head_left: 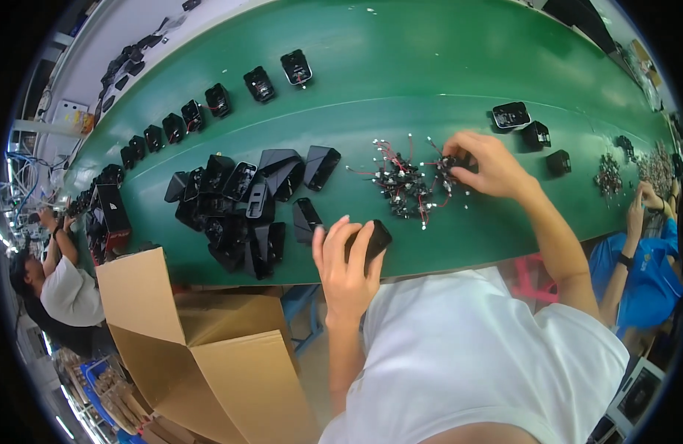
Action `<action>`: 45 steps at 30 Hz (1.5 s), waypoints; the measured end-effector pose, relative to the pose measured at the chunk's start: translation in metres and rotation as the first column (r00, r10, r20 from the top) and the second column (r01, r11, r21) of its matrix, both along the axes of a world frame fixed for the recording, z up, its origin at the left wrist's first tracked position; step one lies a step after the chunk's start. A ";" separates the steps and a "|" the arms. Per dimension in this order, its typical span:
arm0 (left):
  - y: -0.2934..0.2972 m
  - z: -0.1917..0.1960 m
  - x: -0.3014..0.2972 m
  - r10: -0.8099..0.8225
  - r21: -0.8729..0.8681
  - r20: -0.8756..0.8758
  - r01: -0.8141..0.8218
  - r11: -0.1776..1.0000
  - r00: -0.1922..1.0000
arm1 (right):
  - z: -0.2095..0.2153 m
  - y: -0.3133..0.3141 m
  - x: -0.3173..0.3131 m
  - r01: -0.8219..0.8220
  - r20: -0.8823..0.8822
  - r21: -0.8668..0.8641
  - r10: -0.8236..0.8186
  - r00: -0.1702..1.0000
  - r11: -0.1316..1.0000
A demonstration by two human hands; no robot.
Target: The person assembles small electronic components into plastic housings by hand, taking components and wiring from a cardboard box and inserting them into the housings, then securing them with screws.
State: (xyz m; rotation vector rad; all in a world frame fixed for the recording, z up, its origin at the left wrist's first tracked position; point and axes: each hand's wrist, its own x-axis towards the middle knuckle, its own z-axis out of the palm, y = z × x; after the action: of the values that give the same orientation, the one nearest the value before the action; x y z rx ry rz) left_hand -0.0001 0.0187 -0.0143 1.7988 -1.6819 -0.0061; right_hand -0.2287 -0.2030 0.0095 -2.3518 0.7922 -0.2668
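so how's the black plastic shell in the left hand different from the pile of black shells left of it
The black plastic shell is single and gripped by the left hand at the belt's near edge; the pile of black shells is many, lying loose and jumbled on the green belt, untouched. Both look like the same dark housing.

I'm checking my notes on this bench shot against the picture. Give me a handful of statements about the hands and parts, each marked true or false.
1. The left hand holds a black housing. True.
2. The right hand rests on the cardboard box. False: it picks at the pile of wired parts on the green belt.
3. A heap of black housings lies to the left of the left hand. True.
4. The belt is red. False: it is green.
5. The wired parts have red wires. True.
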 end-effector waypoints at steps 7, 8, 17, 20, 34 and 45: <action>-0.006 -0.001 -0.001 -0.054 -0.050 -0.687 0.027 0.998 0.725 | -0.002 -0.002 -0.008 0.225 0.168 0.259 -0.273 0.947 0.939; -0.005 -0.003 -0.001 -0.042 -0.023 -0.842 0.043 0.999 0.538 | -0.005 -0.006 -0.015 0.195 0.236 0.252 -0.256 0.938 0.948; -0.032 -0.008 0.003 -0.267 -0.244 -0.952 0.156 0.957 0.150 | 0.015 0.002 -0.016 0.151 0.389 0.425 -0.330 0.860 0.893; -0.043 -0.006 0.000 -0.237 -0.212 -0.962 0.180 0.961 0.134 | 0.011 0.000 -0.006 0.275 0.281 0.239 -0.337 0.898 0.931; -0.056 0.003 -0.005 -0.195 -0.287 -0.937 0.324 0.902 -0.289 | 0.033 0.021 0.004 0.100 0.479 0.552 -0.413 0.775 0.828; -0.055 0.008 -0.003 -0.174 -0.419 -0.839 0.407 0.812 -0.515 | 0.065 0.062 0.046 -0.231 0.603 0.116 0.116 0.789 0.966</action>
State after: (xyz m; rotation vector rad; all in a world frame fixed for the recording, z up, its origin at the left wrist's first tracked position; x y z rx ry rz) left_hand -0.0029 -0.0362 -0.0060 0.3768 -0.5628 -1.6192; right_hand -0.1829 -0.1410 0.0747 -1.9681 0.2715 -0.7719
